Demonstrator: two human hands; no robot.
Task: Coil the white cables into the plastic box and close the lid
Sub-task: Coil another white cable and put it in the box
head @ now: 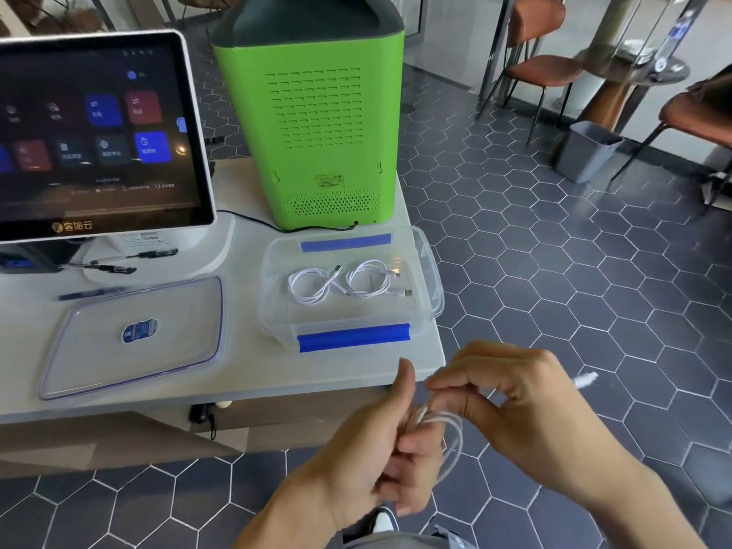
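Note:
A clear plastic box [429,271] with blue clips stands open at the table's right end. Two coiled white cables [317,287] [368,283] lie side by side inside it. The clear lid [99,358] with a blue sticker lies flat on the table to the left of the box. In front of the table, below the box, my left hand [380,441] grips the loops of a third white cable [451,441]. My right hand [511,394] pinches the same cable from above, and the cable's free end [586,379] sticks out blurred to the right.
A touchscreen terminal [99,132] stands at the back left, with pens [119,267] at its base. A green machine [313,124] sits right behind the box. Beyond the table's right edge are hexagon floor tiles, a grey bin [586,152] and brown chairs [542,53].

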